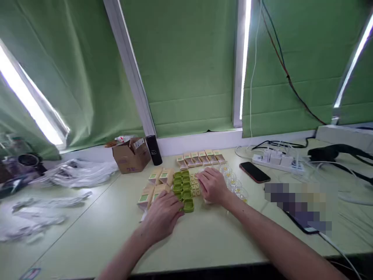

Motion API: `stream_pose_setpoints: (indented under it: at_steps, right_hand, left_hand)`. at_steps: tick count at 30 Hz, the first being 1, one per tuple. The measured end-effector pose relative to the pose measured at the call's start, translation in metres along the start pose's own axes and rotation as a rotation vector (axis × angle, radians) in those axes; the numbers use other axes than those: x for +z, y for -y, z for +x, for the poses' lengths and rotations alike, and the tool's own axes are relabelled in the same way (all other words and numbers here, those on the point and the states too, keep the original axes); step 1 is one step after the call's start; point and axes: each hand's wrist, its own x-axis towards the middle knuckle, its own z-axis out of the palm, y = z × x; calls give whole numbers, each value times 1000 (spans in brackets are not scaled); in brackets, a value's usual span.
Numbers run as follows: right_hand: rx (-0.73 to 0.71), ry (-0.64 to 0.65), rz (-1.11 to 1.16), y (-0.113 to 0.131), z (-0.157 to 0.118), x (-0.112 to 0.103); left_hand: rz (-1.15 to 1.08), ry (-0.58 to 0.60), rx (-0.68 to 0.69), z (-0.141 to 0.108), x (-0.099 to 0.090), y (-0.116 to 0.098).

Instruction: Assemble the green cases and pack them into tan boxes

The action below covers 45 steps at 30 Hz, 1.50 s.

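My left hand (164,214) is at the near end of two columns of green square trays (186,186), its fingers bent over the nearest left tray. What its fingertips hold, if anything, is hidden. My right hand (212,184) has its fingers curled down beside small pale yellow pieces (194,186); what lies under them cannot be made out. Clear round containers with yellow centres (233,182) stand right of that hand. Beige boxes with green labels (145,197) lie left of the trays, and a row of similar small boxes (200,158) stands behind them.
An open cardboard box (131,157) and a black cylinder (154,150) stand at the back. White plastic bags (78,171) lie left. At right are a dark phone (254,172), a power strip (278,161), cables, and a partly pixelated device (304,223).
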Motion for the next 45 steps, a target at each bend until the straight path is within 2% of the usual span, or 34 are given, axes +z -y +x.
stream_pose_setpoints:
  at_steps: [5, 17, 26, 32, 39, 45]
  right_hand:
    - [21, -17, 1, 2, 1, -9]
    - [96, -42, -27, -2, 5, -22]
    - [153, -4, -63, -10, 2, -22]
    - [140, 1, -65, -5, 1, -25]
    - [114, 23, -52, -2, 0, -23]
    - [127, 38, -50, -3, -1, -21]
  left_hand:
    - [19, 39, -22, -2, 12, -6]
    - [14, 86, -45, -3, 20, -4]
    - [37, 86, -39, -1, 23, -5]
    - [53, 121, -81, -1, 23, -9]
    - [94, 88, -151, 6, 24, -12]
    - [101, 66, -97, 13, 30, -9]
